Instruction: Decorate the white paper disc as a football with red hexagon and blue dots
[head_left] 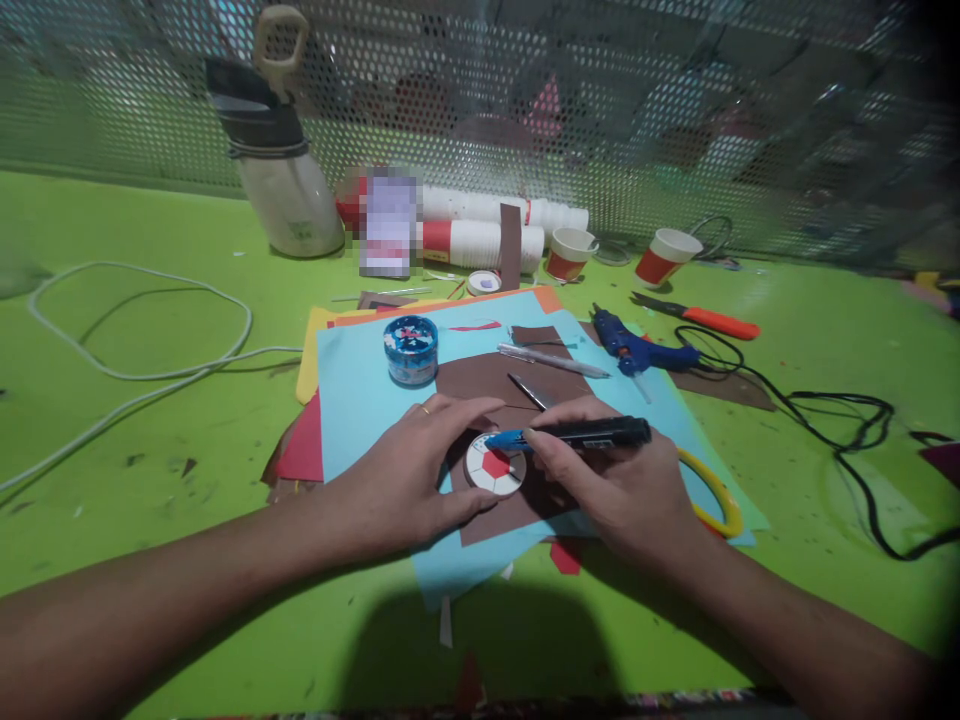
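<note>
My left hand point(416, 465) is closed around the left edge of a small white disc point(480, 478), thumb near the bottom and fingers near the top. The disc has a red hexagon in its middle and dark lines running out to the rim. In my right hand point(622, 480) is a marker point(592, 434), its blue front end touching the disc's upper part and its black end pointing right. Scissors with a yellow handle point(731, 510) lie partly hidden beneath the right hand. Brown paper point(495, 385) lies under the disc, over light-blue sheets point(352, 400).
Around the sheets are a blue jar point(411, 352), a silver pen point(555, 360), a blue glue gun point(637, 345) with a black cord and orange-handled pliers point(720, 322). Stacked paper cups point(487, 243), single cups point(666, 258) and a spray bottle point(292, 190) stand or lie near the mesh screen.
</note>
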